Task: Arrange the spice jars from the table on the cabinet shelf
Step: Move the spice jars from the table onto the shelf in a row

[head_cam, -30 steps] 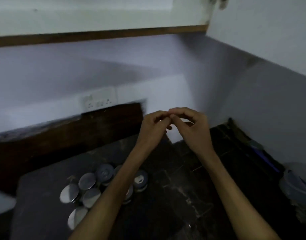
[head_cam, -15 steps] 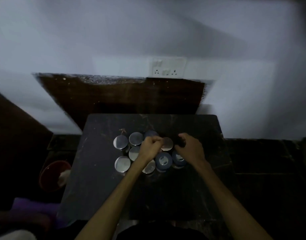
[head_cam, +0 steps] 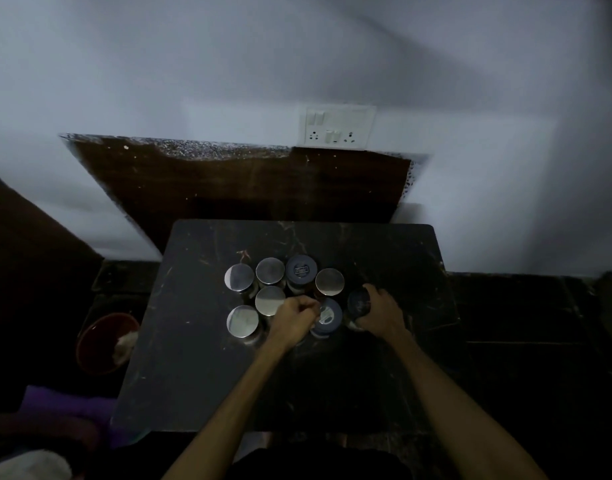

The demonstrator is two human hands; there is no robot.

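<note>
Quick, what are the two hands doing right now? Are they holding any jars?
Left hand: fingers curled over the jars; whether it grips one cannot be told.
Right hand: holds a dark-lidded jar.

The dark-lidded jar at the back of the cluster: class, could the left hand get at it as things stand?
Probably yes. The left hand sits just short of the dark-lidded jar, whose lid is uncovered; silver-lidded jars crowd its sides, so a top grip looks easiest.
</note>
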